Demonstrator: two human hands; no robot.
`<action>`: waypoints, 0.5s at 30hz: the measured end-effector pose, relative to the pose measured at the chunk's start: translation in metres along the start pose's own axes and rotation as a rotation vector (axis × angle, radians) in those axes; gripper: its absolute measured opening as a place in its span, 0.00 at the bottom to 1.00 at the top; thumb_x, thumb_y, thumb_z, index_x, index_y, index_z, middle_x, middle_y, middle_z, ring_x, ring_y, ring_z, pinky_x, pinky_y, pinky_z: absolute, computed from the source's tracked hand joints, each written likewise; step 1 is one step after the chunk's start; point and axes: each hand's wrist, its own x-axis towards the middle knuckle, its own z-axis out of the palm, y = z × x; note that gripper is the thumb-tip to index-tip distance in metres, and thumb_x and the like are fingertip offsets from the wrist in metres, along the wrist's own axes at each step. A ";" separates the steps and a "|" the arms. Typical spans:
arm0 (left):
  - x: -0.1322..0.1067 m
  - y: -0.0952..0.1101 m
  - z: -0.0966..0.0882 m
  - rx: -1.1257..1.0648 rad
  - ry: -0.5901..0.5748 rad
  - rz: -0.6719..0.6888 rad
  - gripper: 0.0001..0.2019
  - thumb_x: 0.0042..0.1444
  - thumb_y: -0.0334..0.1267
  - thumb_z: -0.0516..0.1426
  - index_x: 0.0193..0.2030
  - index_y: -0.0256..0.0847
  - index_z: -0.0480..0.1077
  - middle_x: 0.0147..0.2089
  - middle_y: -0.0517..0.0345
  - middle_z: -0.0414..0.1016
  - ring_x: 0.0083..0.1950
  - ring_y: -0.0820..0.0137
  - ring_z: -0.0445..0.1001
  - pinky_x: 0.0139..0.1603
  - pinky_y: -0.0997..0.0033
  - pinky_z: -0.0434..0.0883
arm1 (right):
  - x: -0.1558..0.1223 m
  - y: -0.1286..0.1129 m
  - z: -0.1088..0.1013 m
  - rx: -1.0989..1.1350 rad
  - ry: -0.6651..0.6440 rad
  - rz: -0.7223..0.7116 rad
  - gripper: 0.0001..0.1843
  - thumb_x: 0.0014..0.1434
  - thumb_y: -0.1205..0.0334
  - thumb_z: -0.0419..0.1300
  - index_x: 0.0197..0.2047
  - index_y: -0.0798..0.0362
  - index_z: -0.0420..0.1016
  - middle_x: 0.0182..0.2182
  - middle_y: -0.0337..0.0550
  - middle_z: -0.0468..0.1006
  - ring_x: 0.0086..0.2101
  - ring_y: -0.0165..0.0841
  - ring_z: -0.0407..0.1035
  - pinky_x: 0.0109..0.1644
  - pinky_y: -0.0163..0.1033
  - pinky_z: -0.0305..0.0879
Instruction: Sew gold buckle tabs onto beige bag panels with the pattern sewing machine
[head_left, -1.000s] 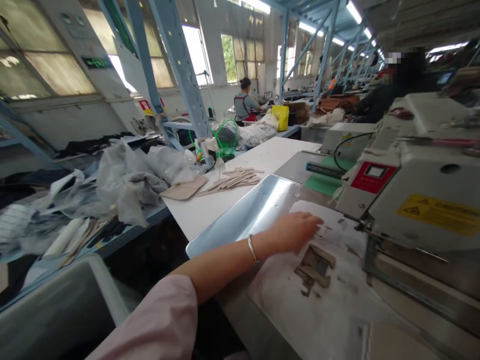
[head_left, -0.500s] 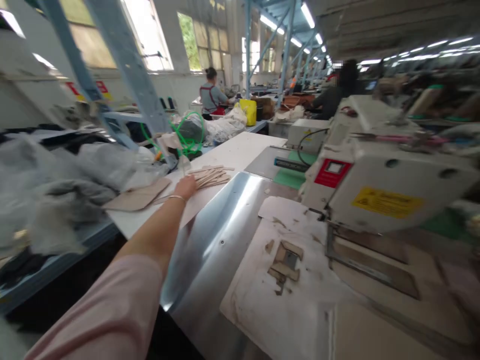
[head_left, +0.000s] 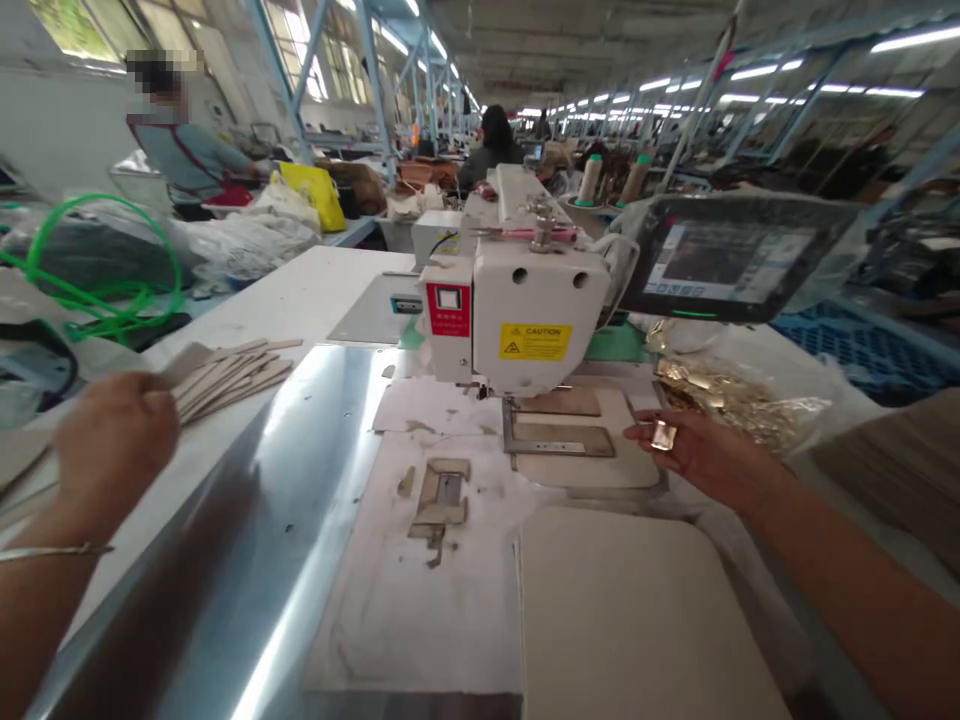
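Observation:
My left hand (head_left: pixel 116 440) is at the left, slightly blurred, its fingers curled closed beside a fanned pile of beige strips (head_left: pixel 236 380). What is in those fingers, if anything, is hidden. At the right, my right hand (head_left: pixel 709 460) pinches a small shiny gold metal piece (head_left: pixel 663 435) near its fingertips. That hand is beside the beige panel (head_left: pixel 634 455) under the sewing machine head (head_left: pixel 536 310). A metal clamp frame (head_left: pixel 562 446) lies on this panel. Just behind my right hand is a heap of gold metal pieces (head_left: pixel 739 400) in clear plastic.
A control screen (head_left: pixel 739 262) stands at the right above the gold pieces. A white template sheet (head_left: pixel 352 600) with a cut-out lies on the shiny metal plate (head_left: pixel 247 510). A large beige panel (head_left: pixel 630 610) is in front. Another person (head_left: pixel 176 140) stands at back left.
The view has swung right, bringing the screen, the gold pieces and my right hand into sight. My left hand stays near the strips and now appears closer to the camera.

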 end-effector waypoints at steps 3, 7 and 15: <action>-0.030 0.072 -0.004 -0.090 -0.032 0.106 0.12 0.58 0.40 0.45 0.40 0.41 0.66 0.40 0.50 0.70 0.44 0.57 0.73 0.48 0.55 0.71 | -0.005 -0.001 0.013 0.076 -0.070 0.025 0.13 0.62 0.67 0.52 0.36 0.58 0.79 0.32 0.50 0.79 0.29 0.31 0.72 0.26 0.30 0.69; -0.078 0.184 -0.005 -0.353 -0.268 0.428 0.12 0.63 0.41 0.46 0.42 0.40 0.66 0.40 0.51 0.72 0.38 0.63 0.74 0.41 0.62 0.72 | -0.006 0.006 0.020 0.107 -0.149 0.043 0.14 0.57 0.67 0.54 0.40 0.59 0.81 0.28 0.47 0.74 0.27 0.32 0.69 0.23 0.32 0.67; -0.093 0.305 0.001 -0.544 -0.558 0.577 0.07 0.66 0.34 0.49 0.43 0.40 0.68 0.37 0.55 0.77 0.38 0.66 0.77 0.39 0.70 0.70 | -0.004 0.020 0.007 0.274 -0.181 0.009 0.21 0.54 0.62 0.54 0.45 0.62 0.81 0.29 0.47 0.72 0.26 0.29 0.64 0.22 0.29 0.64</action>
